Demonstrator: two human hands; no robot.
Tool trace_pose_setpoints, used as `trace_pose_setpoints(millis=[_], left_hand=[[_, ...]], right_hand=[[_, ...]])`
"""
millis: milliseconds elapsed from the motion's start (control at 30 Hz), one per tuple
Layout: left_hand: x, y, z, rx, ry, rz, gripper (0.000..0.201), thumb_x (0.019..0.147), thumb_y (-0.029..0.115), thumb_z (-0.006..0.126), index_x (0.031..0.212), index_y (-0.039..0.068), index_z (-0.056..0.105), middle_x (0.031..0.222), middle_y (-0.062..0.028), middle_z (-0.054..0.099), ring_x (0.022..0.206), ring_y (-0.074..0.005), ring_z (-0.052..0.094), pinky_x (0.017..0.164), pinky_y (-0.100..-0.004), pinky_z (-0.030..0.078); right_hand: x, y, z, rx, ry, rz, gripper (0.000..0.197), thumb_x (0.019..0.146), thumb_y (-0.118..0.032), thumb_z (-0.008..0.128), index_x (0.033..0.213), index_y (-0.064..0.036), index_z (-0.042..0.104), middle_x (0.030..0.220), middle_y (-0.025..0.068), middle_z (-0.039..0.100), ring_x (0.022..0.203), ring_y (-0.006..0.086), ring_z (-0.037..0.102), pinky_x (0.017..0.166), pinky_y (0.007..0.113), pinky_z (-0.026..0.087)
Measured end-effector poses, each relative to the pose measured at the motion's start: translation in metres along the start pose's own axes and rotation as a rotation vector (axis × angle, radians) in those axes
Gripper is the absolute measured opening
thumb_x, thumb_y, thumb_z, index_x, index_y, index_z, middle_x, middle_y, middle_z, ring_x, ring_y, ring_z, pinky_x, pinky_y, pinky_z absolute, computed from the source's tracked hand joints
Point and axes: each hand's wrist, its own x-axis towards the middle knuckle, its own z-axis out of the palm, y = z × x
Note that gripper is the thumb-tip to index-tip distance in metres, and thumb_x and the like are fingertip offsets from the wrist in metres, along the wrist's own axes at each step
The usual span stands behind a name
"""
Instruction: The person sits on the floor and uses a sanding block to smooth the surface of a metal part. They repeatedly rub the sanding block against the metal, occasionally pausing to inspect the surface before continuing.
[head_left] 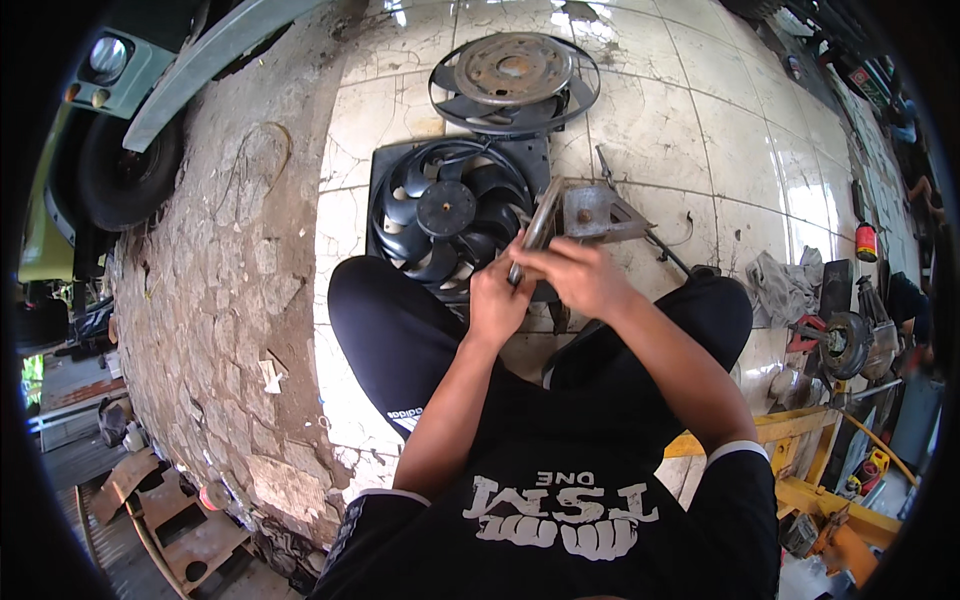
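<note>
Two hands meet on one metal bar (pixel 541 217), slim & greyish; exact type can't be told. It's in front of the lap, slanting fwd & a bit R, btwn the black radiator fan (pixel 445 208) and a metal bracket (pixel 590 210) w/ a hole in it. L hand (pixel 497 297) has fingers curled round the near end, prob. to steady it; R hand (pixel 585 278) lies across it, fingers reaching L, maybe to guide it. Can't tell if those pinch or only rest. Fan lies flat on the tiled floor (pixel 660 130), prob. for easy reach; beyond, a rusty metal disc (pixel 512 66) sits on a 2nd fan (pixel 465 108), perhaps stacked to save room. Pose: forearms (pixel 452 400) converge fwd, elbows bent & out, R one angled more; legs (pixel 395 330) folded either side, leaving the middle free.
</note>
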Motion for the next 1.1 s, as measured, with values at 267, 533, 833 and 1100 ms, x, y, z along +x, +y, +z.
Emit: trace_pose_setpoints(millis=[267,533,833,1100], left_hand=[[0.001,-0.003,0.0,0.017,0.008,0.016,0.06,0.08,-0.004,0.067,0.14,0.004,0.068,0.148,-0.0195,0.064,0.122,-0.0408,0.069,0.103,-0.0434,0.059],[0.006,0.006,-0.002,0.008,-0.035,0.016,0.054,0.08,-0.007,0.069,0.133,0.002,0.071,0.145,-0.0226,0.066,0.118,-0.043,0.071,0.098,-0.0447,0.06],[0.013,0.011,-0.001,-0.018,-0.041,0.031,0.062,0.081,-0.006,0.069,0.142,-0.001,0.066,0.136,-0.0281,0.069,0.12,-0.0443,0.069,0.101,-0.045,0.059],[0.035,0.037,-0.011,0.176,-0.136,0.001,0.061,0.083,-0.003,0.067,0.144,-0.004,0.063,0.127,-0.0302,0.071,0.114,-0.0447,0.071,0.095,-0.0456,0.06]], right_hand=[[-0.005,-0.01,-0.005,-0.037,-0.057,0.04,0.052,0.094,-0.007,0.068,0.144,-0.0205,0.07,0.082,0.0081,0.06,0.069,0.029,0.068,0.062,0.041,0.06],[-0.004,-0.001,0.002,-0.098,0.016,0.022,0.057,0.092,-0.004,0.067,0.146,-0.0211,0.069,0.086,0.0084,0.06,0.067,0.0284,0.065,0.063,0.041,0.059],[-0.004,0.004,0.003,-0.056,0.05,0.057,0.056,0.091,-0.002,0.069,0.145,-0.0183,0.07,0.087,0.0091,0.062,0.07,0.0296,0.066,0.065,0.042,0.06],[0.009,0.012,-0.006,0.082,0.102,0.232,0.051,0.097,-0.002,0.068,0.147,-0.013,0.068,0.086,0.0167,0.064,0.072,0.0343,0.063,0.068,0.044,0.053]])
